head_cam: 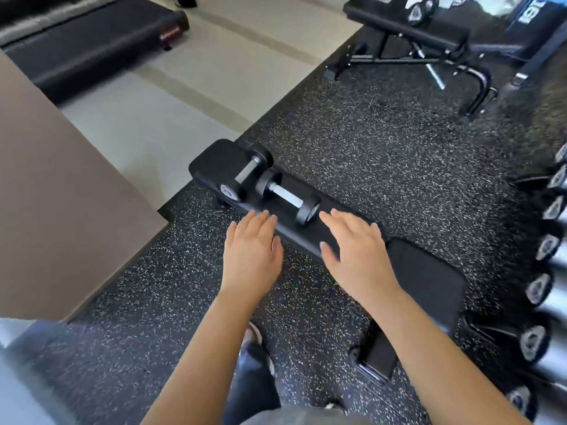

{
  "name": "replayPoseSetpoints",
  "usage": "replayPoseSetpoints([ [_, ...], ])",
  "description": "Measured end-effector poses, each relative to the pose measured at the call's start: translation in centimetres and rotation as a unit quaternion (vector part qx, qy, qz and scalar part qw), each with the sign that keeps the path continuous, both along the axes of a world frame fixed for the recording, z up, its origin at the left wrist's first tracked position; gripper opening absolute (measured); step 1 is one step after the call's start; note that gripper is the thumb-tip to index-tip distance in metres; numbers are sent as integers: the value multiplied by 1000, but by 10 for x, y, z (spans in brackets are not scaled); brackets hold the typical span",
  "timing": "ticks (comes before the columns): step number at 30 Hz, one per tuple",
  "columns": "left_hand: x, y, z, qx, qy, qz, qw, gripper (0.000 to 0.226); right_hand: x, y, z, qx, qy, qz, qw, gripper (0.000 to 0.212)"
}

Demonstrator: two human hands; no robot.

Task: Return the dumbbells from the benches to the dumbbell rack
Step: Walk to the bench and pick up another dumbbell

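Observation:
Two black dumbbells with steel handles lie on a flat black bench (429, 283) that runs from centre to lower right. The nearer dumbbell (287, 197) lies along the bench; the farther dumbbell (247, 176) sits at the bench's far end pad. My left hand (251, 253) hovers with straight fingers just short of the bench's near edge. My right hand (356, 243) is stretched flat above the bench, its fingertips close to the nearer dumbbell's head. Neither hand holds anything. The dumbbell rack (549, 250) with several dumbbells lines the right edge.
A second black bench (408, 29) stands at the back right on the speckled rubber floor. A treadmill (92, 35) sits at the back left on pale flooring. A brown wall corner (61, 194) juts in at left. My foot (254, 335) shows below the hands.

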State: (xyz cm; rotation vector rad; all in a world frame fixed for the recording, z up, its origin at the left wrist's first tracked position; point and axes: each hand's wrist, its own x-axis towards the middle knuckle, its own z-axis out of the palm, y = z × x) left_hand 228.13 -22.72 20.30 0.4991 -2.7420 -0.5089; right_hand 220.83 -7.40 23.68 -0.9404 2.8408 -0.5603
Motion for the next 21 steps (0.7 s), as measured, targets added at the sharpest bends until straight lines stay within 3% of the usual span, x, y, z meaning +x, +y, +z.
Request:
replayPoseSetpoints([
  [6, -46, -85, -4, -35, 5, -35, 999, 35, -36, -85, 3, -21, -1, -39, 999, 49],
  [12, -97, -122, -25, -17, -15, -72, 997, 34, -78, -116, -11, -12, -16, -81, 997, 48],
  [21, -234, -183, -35, -17, -38, -83, 996, 33, -209, -162, -29, -37, -16, -106, 994, 48],
])
